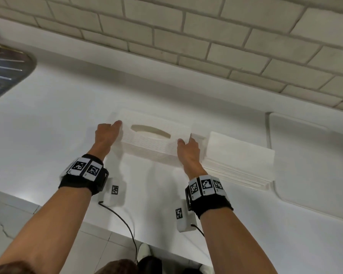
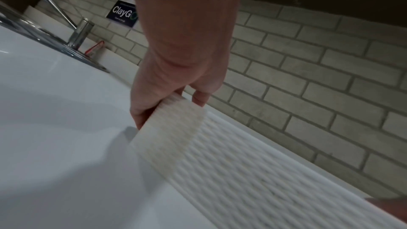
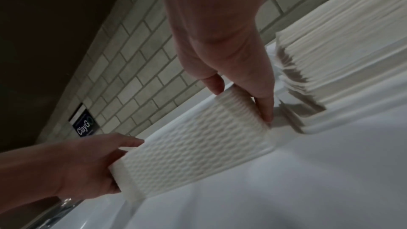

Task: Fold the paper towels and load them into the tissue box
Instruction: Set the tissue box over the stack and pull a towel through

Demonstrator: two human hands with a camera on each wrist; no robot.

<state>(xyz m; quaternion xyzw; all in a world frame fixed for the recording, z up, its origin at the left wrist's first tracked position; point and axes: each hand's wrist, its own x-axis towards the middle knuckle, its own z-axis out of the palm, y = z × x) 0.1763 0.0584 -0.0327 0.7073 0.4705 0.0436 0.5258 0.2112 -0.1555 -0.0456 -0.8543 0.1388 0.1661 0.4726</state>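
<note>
A white tissue box cover [image 1: 154,143] with a woven texture and an oval slot on top is held over the white counter [image 1: 67,115], with its shadow beneath. My left hand [image 1: 115,129] grips its left end, thumb on the near side and fingers curled over the far edge [image 2: 198,98]. My right hand [image 1: 186,143] grips the right end the same way [image 3: 242,93]. A thick stack of folded white paper towels [image 1: 240,155] lies just right of the box on a low white base [image 3: 312,128].
A steel sink [image 1: 6,72] with a faucet [image 2: 81,32] sits at the far left. A grey tiled wall [image 1: 206,46] runs close behind the box. A white board [image 1: 309,155] lies at the right. The counter's front edge is near my forearms.
</note>
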